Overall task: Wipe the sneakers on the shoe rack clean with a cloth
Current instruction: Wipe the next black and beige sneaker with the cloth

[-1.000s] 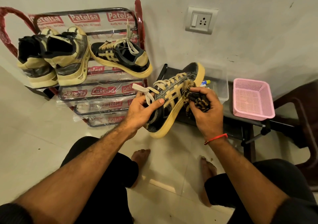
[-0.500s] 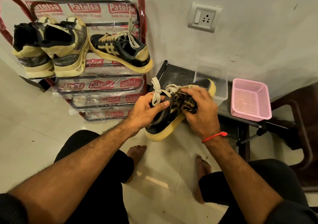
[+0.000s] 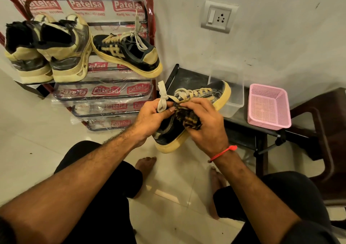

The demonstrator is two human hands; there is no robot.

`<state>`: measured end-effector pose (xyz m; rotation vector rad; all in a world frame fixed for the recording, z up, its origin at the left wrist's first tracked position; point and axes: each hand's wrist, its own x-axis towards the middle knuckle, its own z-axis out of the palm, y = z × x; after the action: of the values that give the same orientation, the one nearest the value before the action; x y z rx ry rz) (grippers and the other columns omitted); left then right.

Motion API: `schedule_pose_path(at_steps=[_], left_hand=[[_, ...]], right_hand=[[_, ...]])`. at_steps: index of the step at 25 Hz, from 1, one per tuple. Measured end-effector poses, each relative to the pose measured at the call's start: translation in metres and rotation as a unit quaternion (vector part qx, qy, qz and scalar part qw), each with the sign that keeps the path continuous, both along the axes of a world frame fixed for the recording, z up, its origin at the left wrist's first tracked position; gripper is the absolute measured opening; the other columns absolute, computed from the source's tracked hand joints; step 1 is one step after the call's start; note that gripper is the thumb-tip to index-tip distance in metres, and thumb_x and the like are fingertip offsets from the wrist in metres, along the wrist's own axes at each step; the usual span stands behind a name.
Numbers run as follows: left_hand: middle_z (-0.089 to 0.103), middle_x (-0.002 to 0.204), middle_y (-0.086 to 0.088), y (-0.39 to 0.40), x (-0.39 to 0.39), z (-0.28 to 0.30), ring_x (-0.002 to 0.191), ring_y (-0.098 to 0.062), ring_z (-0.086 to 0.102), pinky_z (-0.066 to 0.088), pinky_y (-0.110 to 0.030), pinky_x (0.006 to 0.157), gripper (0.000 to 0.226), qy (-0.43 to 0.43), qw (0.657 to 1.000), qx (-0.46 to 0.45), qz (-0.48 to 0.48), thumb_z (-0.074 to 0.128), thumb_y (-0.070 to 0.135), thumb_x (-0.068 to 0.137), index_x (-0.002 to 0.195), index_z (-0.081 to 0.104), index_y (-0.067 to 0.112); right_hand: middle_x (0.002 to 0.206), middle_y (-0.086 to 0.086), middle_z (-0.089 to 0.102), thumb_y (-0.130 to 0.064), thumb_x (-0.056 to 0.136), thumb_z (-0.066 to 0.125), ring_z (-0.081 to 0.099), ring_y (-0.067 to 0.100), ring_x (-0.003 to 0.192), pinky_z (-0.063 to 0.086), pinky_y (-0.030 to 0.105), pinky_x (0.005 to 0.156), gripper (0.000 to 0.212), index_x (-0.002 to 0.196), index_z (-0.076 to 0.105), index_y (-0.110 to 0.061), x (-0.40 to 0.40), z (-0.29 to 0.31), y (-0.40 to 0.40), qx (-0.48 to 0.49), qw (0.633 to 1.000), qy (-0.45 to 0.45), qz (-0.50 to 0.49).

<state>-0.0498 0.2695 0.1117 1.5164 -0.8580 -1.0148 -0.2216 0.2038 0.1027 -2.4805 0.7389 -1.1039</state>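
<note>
Knees (image 3: 104,178) and bare feet (image 3: 145,164) at the bottom, on pale floor tiles (image 3: 28,150).

Left hand (image 3: 151,118) grips the black sneaker (image 3: 187,116) at the collar: fingers curled round the heel end, thumb lying across the top by the lace bow (image 3: 162,98). Sneaker held in the air over the feet, tilted, toe pointing up and away to the right, yellowed sole facing right.

Right hand (image 3: 204,125) holds a bunched brown-and-yellow cloth (image 3: 189,117), fingers curled over it, pressing it onto the sneaker's side just below the laces. Red thread (image 3: 222,153) on that wrist.

Behind the sneaker: a low dark table (image 3: 189,75) with a clear tub (image 3: 234,101) and a pink basket (image 3: 269,107) on it. The toe overlaps the tub in view; contact cannot be told. Dark chair (image 3: 329,124) at far right.

Left, against the wall: rack (image 3: 149,19), still in plastic wrap printed "Patelsa". Top shelf: matching black sneaker (image 3: 127,52) on its sole, plus a cream pair (image 3: 48,51), heels toward the camera. Lower shelves show only wrap.

Wall socket (image 3: 218,16) above the table.
</note>
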Motion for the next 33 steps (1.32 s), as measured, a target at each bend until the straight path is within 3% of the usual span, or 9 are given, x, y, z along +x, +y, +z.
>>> schedule_pose_path(at_steps=[2,5,10,14,18,22,26,30,33], left_hand=[[0.076,0.096,0.003,-0.001,0.0,0.002,0.095,-0.012,0.071,0.059,-0.031,0.081,0.016,0.004,1.0,0.005,0.005,0.068,0.013,0.095,0.097,0.073,0.027],[0.076,0.1,-0.001,-0.001,-0.004,0.005,0.096,-0.013,0.072,0.06,-0.031,0.079,0.013,-0.006,1.0,0.014,0.008,0.069,0.015,0.095,0.099,0.072,0.027],[0.075,0.096,0.001,-0.001,-0.001,0.007,0.094,-0.012,0.07,0.058,-0.031,0.085,0.017,-0.009,1.0,0.005,0.021,0.064,0.013,0.098,0.097,0.073,0.028],[0.075,0.093,0.003,-0.003,-0.005,0.01,0.09,-0.012,0.071,0.06,-0.033,0.074,0.013,-0.014,0.999,0.021,0.034,0.067,0.017,0.097,0.099,0.071,0.029],[0.077,0.092,0.003,-0.001,-0.004,0.01,0.091,-0.012,0.072,0.06,-0.028,0.077,0.022,-0.015,1.0,0.012,0.013,0.062,0.012,0.099,0.095,0.076,0.029],[0.076,0.091,0.007,-0.004,-0.007,0.011,0.088,-0.006,0.071,0.057,-0.024,0.079,0.015,0.002,0.999,0.019,0.032,0.067,0.013,0.096,0.098,0.074,0.027],[0.078,0.1,-0.001,-0.001,-0.005,0.008,0.1,-0.016,0.072,0.058,-0.035,0.091,0.018,0.011,0.999,0.017,0.036,0.065,0.012,0.097,0.099,0.076,0.027],[0.076,0.101,-0.001,-0.005,-0.005,0.013,0.101,-0.015,0.071,0.057,-0.033,0.091,0.012,0.012,0.998,0.028,0.047,0.069,0.017,0.095,0.105,0.074,0.022],[0.077,0.101,-0.001,-0.002,-0.004,0.01,0.102,-0.017,0.071,0.058,-0.033,0.091,0.014,0.011,0.999,0.034,0.04,0.067,0.015,0.096,0.099,0.075,0.026]], right_hand=[[0.115,0.012,0.061,-0.009,0.08,0.072,0.057,0.022,0.11,0.046,0.031,0.101,0.036,0.115,0.068,-0.005,-0.002,0.002,-0.013,-0.002,1.0,0.006,-0.007],[0.113,0.011,0.062,-0.005,0.077,0.076,0.053,0.013,0.107,0.047,0.024,0.099,0.039,0.115,0.068,-0.007,-0.019,0.008,-0.043,0.029,0.993,-0.029,-0.107],[0.114,0.014,0.06,-0.011,0.082,0.067,0.057,0.028,0.11,0.048,0.036,0.101,0.034,0.114,0.069,-0.004,0.007,-0.003,0.003,-0.025,0.999,0.021,0.042],[0.115,0.013,0.061,-0.002,0.075,0.077,0.056,0.02,0.11,0.052,0.04,0.096,0.041,0.115,0.068,-0.005,-0.017,0.004,-0.042,0.034,0.994,-0.035,-0.094],[0.117,0.014,0.061,-0.009,0.08,0.07,0.057,0.028,0.112,0.048,0.037,0.102,0.038,0.117,0.067,-0.002,0.009,-0.003,0.011,-0.025,0.997,0.025,0.067],[0.115,0.013,0.06,-0.014,0.081,0.066,0.058,0.027,0.11,0.05,0.043,0.097,0.037,0.116,0.068,-0.003,-0.002,0.008,-0.031,0.011,0.999,-0.019,-0.048],[0.113,0.013,0.06,-0.019,0.084,0.061,0.056,0.026,0.109,0.047,0.035,0.1,0.034,0.114,0.069,-0.003,0.005,-0.001,0.0,-0.026,0.998,0.034,0.047],[0.112,0.014,0.059,-0.012,0.081,0.068,0.057,0.028,0.108,0.051,0.045,0.095,0.034,0.114,0.069,-0.005,-0.007,0.007,-0.034,0.001,0.999,0.013,-0.043],[0.114,0.013,0.059,-0.017,0.083,0.063,0.056,0.027,0.11,0.049,0.037,0.099,0.034,0.114,0.069,-0.005,-0.002,0.0,-0.008,-0.016,0.998,0.041,0.038]])
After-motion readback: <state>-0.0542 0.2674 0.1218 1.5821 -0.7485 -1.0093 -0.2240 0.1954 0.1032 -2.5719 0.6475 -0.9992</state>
